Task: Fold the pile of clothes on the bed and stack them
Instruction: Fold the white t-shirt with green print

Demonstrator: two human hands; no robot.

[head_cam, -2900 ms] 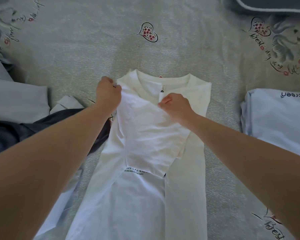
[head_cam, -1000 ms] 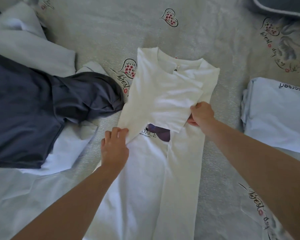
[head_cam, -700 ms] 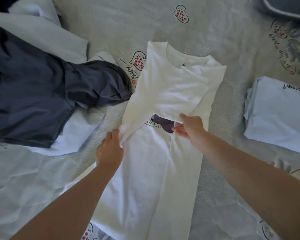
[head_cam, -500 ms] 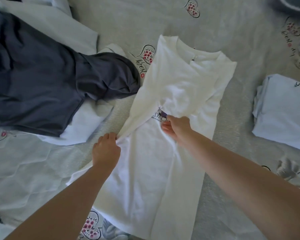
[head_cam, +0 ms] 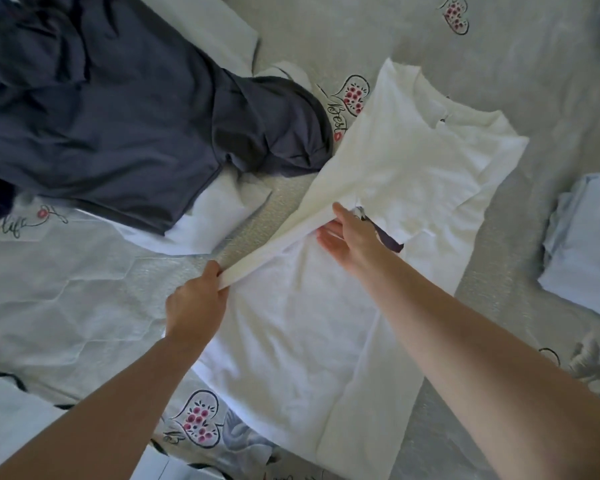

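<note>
**White T-shirt stretched between two hands mid-bed**

Pinched in the left hand (head_cam: pixel 196 303), fingers curled round it, is the folded side edge of the white T-shirt (head_cam: pixel 326 341), pulled taut into a narrow band that runs up toward the shoulder. The right hand (head_cam: pixel 352 237) lies on the shirt's chest with fingers straight and spread, pressing the cloth flat just beside a dark printed patch (head_cam: pixel 388 237); it grips nothing. The shirt lies at the middle of the bed (head_cam: pixel 465 46), collar toward the far edge, hem toward the near edge, one side already folded inward. A dark grey garment (head_cam: pixel 118 116) sprawls over pale clothes at the far left corner, its sleeve touching the shirt's shoulder. A folded pale blue stack (head_cam: pixel 589 244) sits at the right edge, apart from the shirt.
</note>
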